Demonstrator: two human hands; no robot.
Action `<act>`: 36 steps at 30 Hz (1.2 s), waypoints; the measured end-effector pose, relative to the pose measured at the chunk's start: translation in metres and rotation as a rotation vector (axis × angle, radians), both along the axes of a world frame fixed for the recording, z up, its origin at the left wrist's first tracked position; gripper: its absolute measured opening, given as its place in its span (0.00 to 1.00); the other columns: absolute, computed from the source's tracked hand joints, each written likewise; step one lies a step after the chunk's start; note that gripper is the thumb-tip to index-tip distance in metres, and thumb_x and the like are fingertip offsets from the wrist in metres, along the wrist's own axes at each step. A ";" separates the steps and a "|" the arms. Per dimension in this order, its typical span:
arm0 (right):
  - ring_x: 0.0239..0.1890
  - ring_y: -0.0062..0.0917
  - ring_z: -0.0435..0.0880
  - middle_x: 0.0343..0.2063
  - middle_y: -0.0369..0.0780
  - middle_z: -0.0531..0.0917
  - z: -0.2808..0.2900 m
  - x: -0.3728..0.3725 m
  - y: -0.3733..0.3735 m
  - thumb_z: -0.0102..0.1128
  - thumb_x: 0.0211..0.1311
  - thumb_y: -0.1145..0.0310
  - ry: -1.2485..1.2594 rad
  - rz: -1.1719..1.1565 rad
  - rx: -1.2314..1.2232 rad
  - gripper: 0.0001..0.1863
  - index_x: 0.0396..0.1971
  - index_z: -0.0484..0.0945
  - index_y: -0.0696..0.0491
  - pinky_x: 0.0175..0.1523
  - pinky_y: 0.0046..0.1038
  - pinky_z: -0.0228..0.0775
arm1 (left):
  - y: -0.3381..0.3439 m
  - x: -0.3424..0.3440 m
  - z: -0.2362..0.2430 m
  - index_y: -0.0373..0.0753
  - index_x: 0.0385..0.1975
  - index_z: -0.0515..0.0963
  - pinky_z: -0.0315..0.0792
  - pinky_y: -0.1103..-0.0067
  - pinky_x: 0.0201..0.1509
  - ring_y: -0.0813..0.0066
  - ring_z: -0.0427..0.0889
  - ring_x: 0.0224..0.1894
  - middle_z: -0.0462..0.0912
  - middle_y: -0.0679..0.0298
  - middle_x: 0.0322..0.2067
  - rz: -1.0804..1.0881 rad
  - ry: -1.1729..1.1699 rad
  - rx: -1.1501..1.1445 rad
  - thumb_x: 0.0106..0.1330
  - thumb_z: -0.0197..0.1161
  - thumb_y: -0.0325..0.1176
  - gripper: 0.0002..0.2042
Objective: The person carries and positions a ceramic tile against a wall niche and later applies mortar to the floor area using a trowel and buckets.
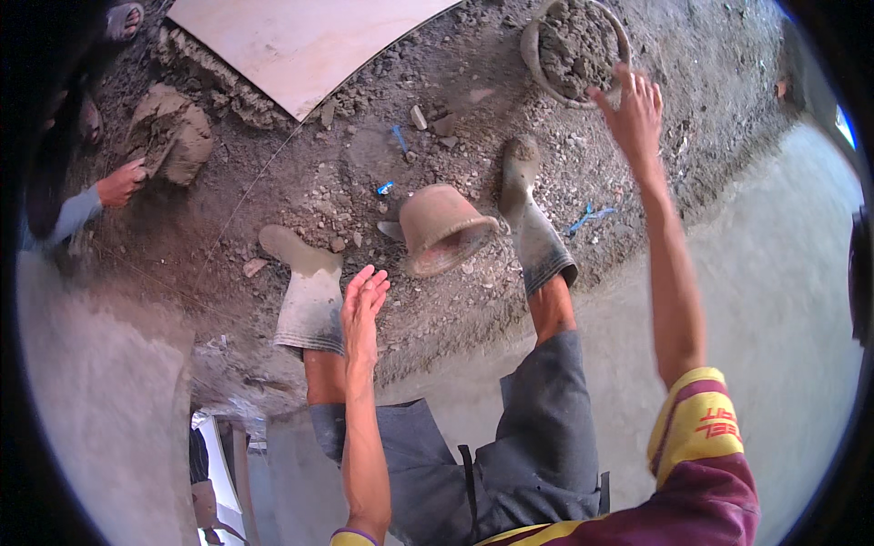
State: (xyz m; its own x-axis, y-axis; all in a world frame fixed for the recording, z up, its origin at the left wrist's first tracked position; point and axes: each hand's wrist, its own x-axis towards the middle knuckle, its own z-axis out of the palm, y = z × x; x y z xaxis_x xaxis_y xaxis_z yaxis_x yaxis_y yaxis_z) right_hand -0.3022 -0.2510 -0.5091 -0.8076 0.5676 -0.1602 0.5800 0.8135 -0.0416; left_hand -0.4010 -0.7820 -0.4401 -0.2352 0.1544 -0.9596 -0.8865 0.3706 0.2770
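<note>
My right hand (633, 120) reaches forward with its fingers spread, at the near right edge of a round bucket (531, 56) full of wet grey mortar (575, 50). Fingertips overlap its rim, and I cannot tell whether they touch it. My left hand (363, 296) hangs over the ground by my left boot, fingers stretched out and holding nothing. Between my boots a second bucket (443, 223), coated in dried mud, lies tipped with its mouth toward me.
At the far left a co-worker's hand (123, 184) is at a lump of mortar (177, 136). A large pale tile (305, 45) lies on a mortar bed ahead. My left boot (309, 296) and right boot (537, 227) stand on rubble. Grey walls (756, 264) flank the ground.
</note>
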 end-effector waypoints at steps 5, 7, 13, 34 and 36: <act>0.26 0.22 0.69 0.21 0.41 0.76 0.008 -0.015 0.028 0.58 0.73 0.49 -0.278 -0.186 -0.579 0.26 0.27 0.77 0.59 0.34 0.33 0.64 | -0.006 -0.011 -0.005 0.38 0.65 0.71 0.70 0.71 0.67 0.68 0.80 0.59 0.81 0.56 0.58 0.073 0.034 0.037 0.78 0.55 0.42 0.21; 0.24 0.19 0.64 0.18 0.38 0.68 0.020 -0.050 0.015 0.60 0.72 0.51 -0.335 -0.170 -0.456 0.24 0.26 0.75 0.59 0.30 0.33 0.61 | -0.012 -0.022 -0.003 0.38 0.64 0.71 0.70 0.72 0.67 0.69 0.80 0.59 0.81 0.56 0.58 0.121 0.039 0.053 0.78 0.55 0.43 0.21; 0.22 0.22 0.71 0.16 0.42 0.74 0.082 -0.117 -0.116 0.61 0.66 0.52 -0.344 -0.162 -0.632 0.24 0.26 0.79 0.62 0.30 0.36 0.66 | -0.056 -0.069 -0.005 0.38 0.64 0.72 0.72 0.72 0.65 0.69 0.81 0.58 0.82 0.57 0.56 0.374 0.032 0.048 0.77 0.55 0.46 0.23; 0.13 0.29 0.73 0.13 0.37 0.71 0.241 -0.346 -0.552 0.72 0.58 0.68 -0.196 0.245 -1.607 0.18 0.19 0.70 0.55 0.19 0.33 0.63 | -0.282 -0.259 -0.078 0.42 0.70 0.65 0.64 0.67 0.73 0.66 0.71 0.68 0.73 0.58 0.65 0.482 0.073 0.044 0.75 0.54 0.53 0.30; 0.13 0.30 0.74 0.11 0.38 0.70 0.187 -0.359 -0.579 0.71 0.59 0.67 -0.137 0.284 -1.494 0.17 0.19 0.70 0.55 0.20 0.33 0.64 | -0.314 -0.279 -0.086 0.42 0.71 0.64 0.64 0.66 0.73 0.65 0.70 0.69 0.71 0.57 0.66 0.415 0.220 -0.108 0.75 0.53 0.55 0.31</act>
